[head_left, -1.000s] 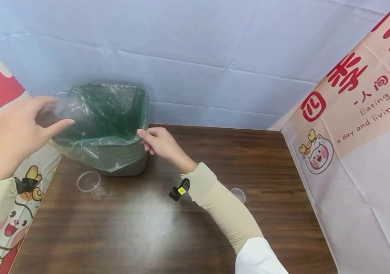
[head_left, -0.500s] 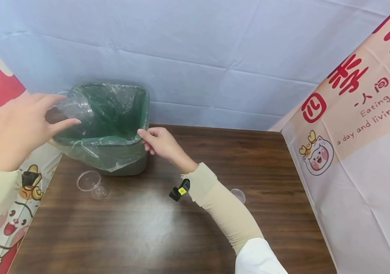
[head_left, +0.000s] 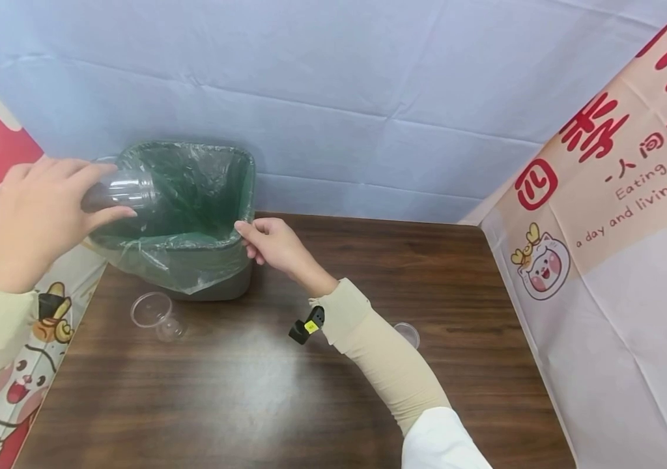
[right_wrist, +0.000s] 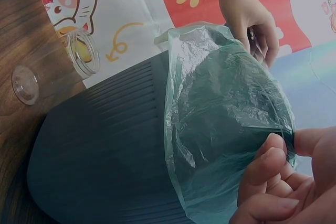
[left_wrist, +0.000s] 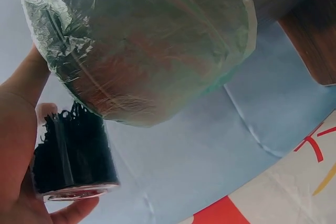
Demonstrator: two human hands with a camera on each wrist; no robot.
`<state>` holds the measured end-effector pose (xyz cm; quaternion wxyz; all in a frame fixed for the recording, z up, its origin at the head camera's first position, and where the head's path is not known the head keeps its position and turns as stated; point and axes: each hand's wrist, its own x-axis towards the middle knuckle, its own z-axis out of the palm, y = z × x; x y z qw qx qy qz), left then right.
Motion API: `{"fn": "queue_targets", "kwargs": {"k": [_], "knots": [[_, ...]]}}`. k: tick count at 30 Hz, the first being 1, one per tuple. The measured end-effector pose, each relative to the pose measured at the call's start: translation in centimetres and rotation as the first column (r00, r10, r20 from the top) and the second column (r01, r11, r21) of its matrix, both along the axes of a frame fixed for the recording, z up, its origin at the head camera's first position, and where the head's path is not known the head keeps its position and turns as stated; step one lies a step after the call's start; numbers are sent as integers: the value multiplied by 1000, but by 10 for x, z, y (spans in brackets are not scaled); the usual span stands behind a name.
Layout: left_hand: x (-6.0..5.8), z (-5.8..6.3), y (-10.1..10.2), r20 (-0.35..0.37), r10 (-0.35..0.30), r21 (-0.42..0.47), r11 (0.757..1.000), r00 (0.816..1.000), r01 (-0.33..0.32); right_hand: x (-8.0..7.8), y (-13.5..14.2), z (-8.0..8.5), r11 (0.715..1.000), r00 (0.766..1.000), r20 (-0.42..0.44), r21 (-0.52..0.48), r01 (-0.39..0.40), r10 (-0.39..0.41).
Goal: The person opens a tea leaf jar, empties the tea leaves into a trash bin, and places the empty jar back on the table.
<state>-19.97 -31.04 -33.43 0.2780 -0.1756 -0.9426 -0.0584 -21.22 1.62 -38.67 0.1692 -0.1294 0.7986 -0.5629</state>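
My left hand (head_left: 40, 218) grips a clear jar (head_left: 131, 189) by its side, tipped with its mouth over the left part of a lined trash bin (head_left: 225, 286). Dark, shredded-looking contents show through the jar (left_wrist: 79, 153) in the left wrist view. Thumb and fingers of my right hand (head_left: 275, 246) pinch the green trash bag (head_left: 193, 260) at the bin's right rim. The bag is folded over the rim and hangs down outside. In the right wrist view the pinched bag edge lies between thumb and forefinger, while the left hand shows behind the bag.
Another clear jar (head_left: 152, 309) stands upright on the wooden table (head_left: 322, 404), just in front of the bin. A round clear lid-like piece (head_left: 407, 333) lies to the right, partly behind my right forearm. Fabric walls (head_left: 339, 91) close off the back and sides.
My left hand has moved slightly right with the jar, and the jar has tipped further so that it lies nearly level over the bin. The right hand keeps its place.
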Motion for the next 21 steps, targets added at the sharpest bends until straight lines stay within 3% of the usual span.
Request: {"fn": "queue_targets", "kwargs": {"k": [4, 10, 21], "knots": [[0, 0, 3, -37, -3, 1, 1000, 999, 3, 1, 0, 1, 1000, 1000, 3, -1, -6, 6], [2, 2, 6, -33, 7, -13, 1000, 999, -7, 2, 0, 2, 1000, 1000, 6, -3, -8, 8], [-1, -1, 4, -107, -55, -45, 998, 993, 50, 1, 0, 1, 1000, 1000, -4, -17, -5, 4]]}}
